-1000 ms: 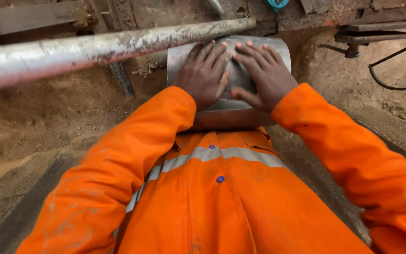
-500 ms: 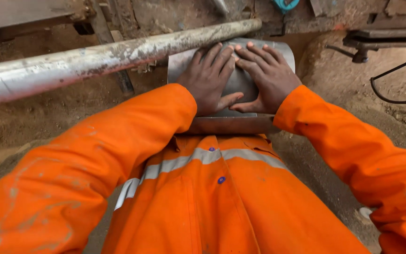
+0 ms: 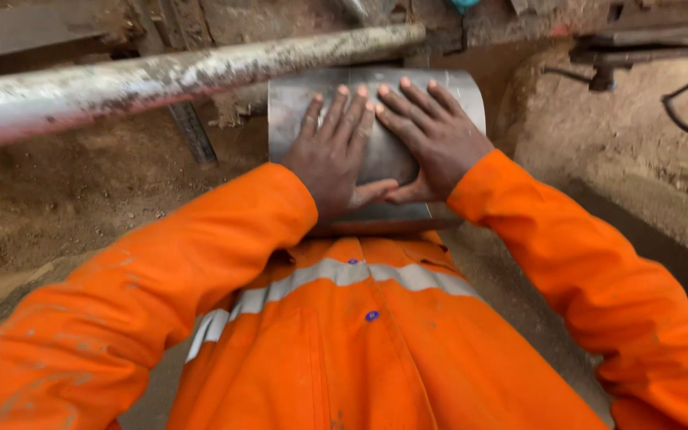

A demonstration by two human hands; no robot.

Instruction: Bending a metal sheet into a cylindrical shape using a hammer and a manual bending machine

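Metal sheet (image 3: 376,119) partly under hands (image 3: 384,151)

A long rusty pipe (image 3: 169,80) ran across the far side, touching the curved metal sheet (image 3: 392,151) at its top edge and closing off the way forward. Both hands, the left hand (image 3: 336,155) and right hand (image 3: 428,139), lay flat on the sheet, side by side. Open sandy ground (image 3: 81,199) lay to the left. On the right, a dirt bank (image 3: 623,135) rose near, with a black cable (image 3: 686,119) on it.
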